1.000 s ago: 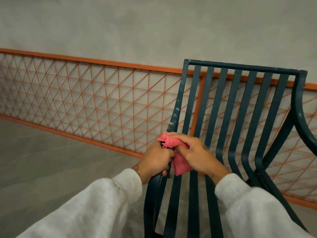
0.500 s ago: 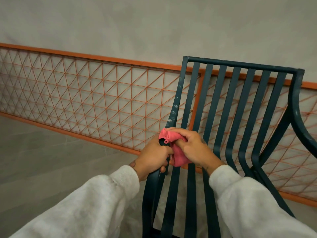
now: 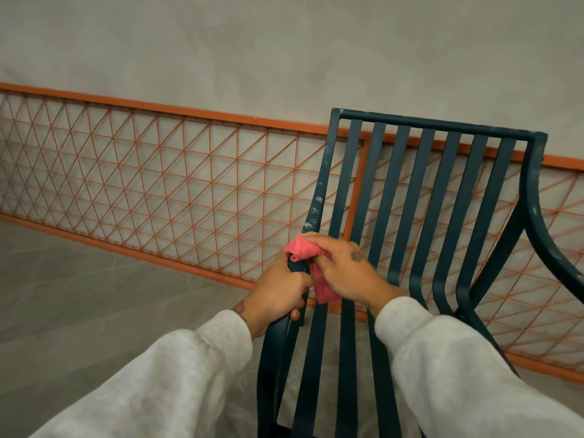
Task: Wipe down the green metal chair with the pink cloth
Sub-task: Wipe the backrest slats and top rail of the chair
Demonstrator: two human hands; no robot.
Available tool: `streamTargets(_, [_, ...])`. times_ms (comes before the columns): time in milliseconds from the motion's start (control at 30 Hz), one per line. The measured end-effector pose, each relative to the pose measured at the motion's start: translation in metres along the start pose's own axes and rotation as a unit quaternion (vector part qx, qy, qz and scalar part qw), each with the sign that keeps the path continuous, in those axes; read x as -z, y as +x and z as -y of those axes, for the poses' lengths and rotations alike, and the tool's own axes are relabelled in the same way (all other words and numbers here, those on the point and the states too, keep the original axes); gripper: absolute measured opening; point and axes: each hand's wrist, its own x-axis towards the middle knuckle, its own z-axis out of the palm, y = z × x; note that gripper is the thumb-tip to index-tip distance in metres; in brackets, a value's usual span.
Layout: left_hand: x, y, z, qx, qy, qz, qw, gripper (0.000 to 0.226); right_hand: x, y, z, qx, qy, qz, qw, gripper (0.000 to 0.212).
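Note:
The dark green metal chair [image 3: 433, 197] fills the right half of the view, its slatted back facing me. Pale dust spots show on its left upright above the hands. My left hand [image 3: 278, 290] grips that left frame bar where back and seat meet. My right hand [image 3: 349, 273] presses the bunched pink cloth [image 3: 308, 251] against the same bar, just above the left hand. Part of the cloth hangs down between the two hands. The chair's legs are out of view.
An orange wire lattice fence [image 3: 177, 188] with an orange frame runs behind the chair from left to right. Behind it rises a grey plastered wall [image 3: 284, 52]. Grey floor tiles [image 3: 79, 295] lie to the left. The chair's right armrest [image 3: 550, 248] curves toward me.
The view has shifted slightly, so the chair sits a little lower and more left in the frame. Both hands stay on the left bar; the cloth has crept slightly upward along it.

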Motion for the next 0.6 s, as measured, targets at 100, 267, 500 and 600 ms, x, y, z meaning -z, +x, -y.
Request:
streamTargets(100, [-0.001,0.0,0.001,-0.011,0.003,0.0,1.0,0.023,-0.006,-0.007,0.002,-0.002,0.003,-0.005,1.0,0.052])
streamTargets(267, [0.0,0.0,0.002,-0.001,0.003,0.003,1.0,0.023,0.004,-0.01,-0.009,-0.023,0.025,-0.003,0.999,0.053])
streamTargets(500, [0.0,0.001,0.002,0.003,0.011,0.003,1.0,0.024,-0.003,-0.005,0.001,-0.006,-0.005,0.007,1.0,0.054])
streamTargets(600, [-0.001,0.002,0.003,-0.005,0.008,0.007,1.0,0.019,0.005,-0.016,-0.005,0.001,0.035,0.033,0.999,0.057])
